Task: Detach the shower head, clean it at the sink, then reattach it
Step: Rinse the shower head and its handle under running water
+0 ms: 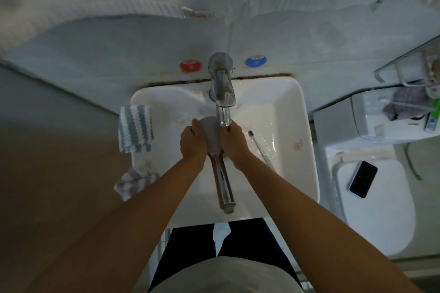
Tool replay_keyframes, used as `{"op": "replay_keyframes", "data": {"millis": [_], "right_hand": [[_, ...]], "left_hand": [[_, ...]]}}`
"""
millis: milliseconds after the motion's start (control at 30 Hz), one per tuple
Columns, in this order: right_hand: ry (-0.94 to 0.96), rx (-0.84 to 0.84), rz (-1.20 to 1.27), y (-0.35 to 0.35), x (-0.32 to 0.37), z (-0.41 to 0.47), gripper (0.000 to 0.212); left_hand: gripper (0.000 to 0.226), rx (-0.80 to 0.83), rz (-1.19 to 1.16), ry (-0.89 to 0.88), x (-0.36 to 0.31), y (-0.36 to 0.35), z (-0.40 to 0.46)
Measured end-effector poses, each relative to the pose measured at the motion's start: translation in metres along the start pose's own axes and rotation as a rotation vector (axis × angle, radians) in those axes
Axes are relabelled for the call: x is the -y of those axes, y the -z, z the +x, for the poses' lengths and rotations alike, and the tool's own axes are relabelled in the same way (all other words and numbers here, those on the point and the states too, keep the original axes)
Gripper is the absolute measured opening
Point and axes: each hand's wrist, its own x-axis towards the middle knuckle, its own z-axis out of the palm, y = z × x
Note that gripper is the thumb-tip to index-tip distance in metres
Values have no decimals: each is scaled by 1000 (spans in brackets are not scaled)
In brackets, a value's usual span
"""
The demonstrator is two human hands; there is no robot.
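The detached shower head (pixel 212 135) has a grey round face and a chrome handle (pixel 222 185) pointing toward me. It is held over the white sink (pixel 285 112), right under the chrome tap (pixel 221 88), from which water runs onto it. My left hand (pixel 192 143) grips the left side of the head. My right hand (pixel 234 143) grips its right side. A toothbrush (pixel 259 147) lies in the basin just right of my right hand.
A striped blue-and-white cloth (pixel 135 128) hangs over the sink's left rim, another cloth (pixel 133 181) below it. Red (pixel 190 65) and blue (pixel 256 61) knobs flank the tap. A phone (pixel 363 178) lies on the closed toilet lid at right, a shelf (pixel 409 66) above.
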Motion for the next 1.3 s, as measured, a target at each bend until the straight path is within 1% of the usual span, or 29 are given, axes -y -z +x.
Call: {"op": "replay_keyframes", "data": {"millis": [33, 100, 167, 200, 267, 333, 400, 467, 567, 600, 667, 700, 800, 867, 933, 967, 1033, 1100, 1133, 1200, 1300], "right_hand": [[18, 18, 26, -2, -2, -3, 28], [23, 7, 44, -2, -7, -6, 30], [36, -61, 27, 0, -7, -6, 24], [45, -108, 2, 2, -5, -5, 24], [80, -165, -73, 7, -2, -3, 30], [66, -181, -140, 13, 3, -4, 38], [4, -176, -164, 17, 3, -6, 45], [-13, -158, -196, 19, 2, -9, 49], [-32, -125, -53, 16, -4, -16, 49], [-53, -102, 4, 16, -5, -21, 52], [-111, -19, 72, 19, -11, -32, 63], [-142, 42, 114, 21, -15, -38, 64], [-261, 239, 259, 30, -19, -59, 46], [-292, 287, 294, 34, -19, -71, 37], [-288, 247, 326, 35, -24, -77, 31], [-287, 220, 340, 35, -25, -79, 30], [-271, 185, 340, 36, -25, -82, 28], [-241, 177, 325, 38, -23, -84, 26], [-231, 177, 324, 38, -23, -84, 25], [-215, 175, 324, 40, -20, -84, 24], [-188, 170, 313, 40, -18, -84, 21]], "left_hand": [[50, -4, -6, 3, 0, 0, 2], [38, 22, -27, -44, -2, 2, 2], [25, 96, -22, -149, -3, 5, -4], [23, 146, -11, -197, -2, 5, -7], [32, 247, 2, -238, -1, 6, -14], [41, 296, -11, -232, -1, 4, -20], [40, 273, 10, -214, -1, 3, -21], [32, 220, 38, -189, -2, 2, -22], [34, 134, 71, -158, -7, -1, -24], [36, 110, 88, -143, -9, -2, -26], [40, 81, 96, -100, -13, -4, -27], [40, 77, 79, -82, -15, -4, -28], [33, 109, 48, -80, -16, -4, -28], [29, 170, 100, -109, -17, 1, -29], [25, 193, 131, -164, -18, 6, -29], [21, 155, 140, -199, -21, 12, -31], [13, 7, 119, -281, -33, 27, -38], [19, -94, 11, -388, -51, 48, -50], [25, -88, -53, -444, -62, 58, -55], [38, 34, -121, -526, -84, 75, -66], [51, 352, -153, -545, -111, 87, -78]]}}
